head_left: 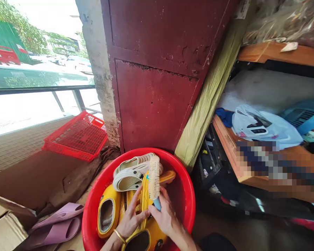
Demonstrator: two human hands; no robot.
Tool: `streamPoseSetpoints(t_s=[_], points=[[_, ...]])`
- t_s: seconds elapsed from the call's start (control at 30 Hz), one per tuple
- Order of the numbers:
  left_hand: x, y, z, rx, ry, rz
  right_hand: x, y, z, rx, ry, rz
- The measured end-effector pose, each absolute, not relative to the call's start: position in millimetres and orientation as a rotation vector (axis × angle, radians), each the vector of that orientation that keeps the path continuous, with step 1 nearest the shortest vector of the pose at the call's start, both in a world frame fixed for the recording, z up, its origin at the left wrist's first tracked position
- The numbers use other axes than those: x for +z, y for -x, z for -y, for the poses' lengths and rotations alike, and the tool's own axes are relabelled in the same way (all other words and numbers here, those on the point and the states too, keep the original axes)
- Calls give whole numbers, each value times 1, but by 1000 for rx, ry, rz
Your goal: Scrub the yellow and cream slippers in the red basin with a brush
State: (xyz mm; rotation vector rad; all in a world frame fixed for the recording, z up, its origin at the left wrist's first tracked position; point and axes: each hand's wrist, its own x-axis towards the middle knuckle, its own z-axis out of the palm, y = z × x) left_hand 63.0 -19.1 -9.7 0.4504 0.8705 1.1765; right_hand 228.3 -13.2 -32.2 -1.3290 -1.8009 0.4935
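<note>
My right hand is closed around the blue handle of a scrubbing brush with pale bristles, held upright over a red basin. A wristband circles the arm behind my left hand, whose fingers grip a yellow shoe under the brush. The brush and hands hide part of that shoe. Around it in the basin are a yellow slipper with a greyish opening, another yellow slipper nearest me, and white clogs at the far left side.
Purple slides lie left of the basin, near cardboard. A red plastic crate sits farther back. Behind the basin stands a dark red metal door. A wooden shelf with a white plastic bag is at the right.
</note>
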Motion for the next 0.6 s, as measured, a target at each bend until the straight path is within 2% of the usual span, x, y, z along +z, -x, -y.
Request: streamPoseSetpoints(t_s=[0.17, 0.37, 0.43, 0.6], points=[[-10, -52, 13, 1177, -521, -939, -24, -253, 4, 236, 1625, 1716], [-12, -49, 11, 1185, -516, -1072, -19, -237, 24, -100, 1392, 2151], [-12, -49, 11, 1206, -581, -1101, -16, -240, 20, -196, 1435, 2186], [-8, -49, 13, 1196, -633, -995, -9, -260, 3, -165, 1681, 2094]])
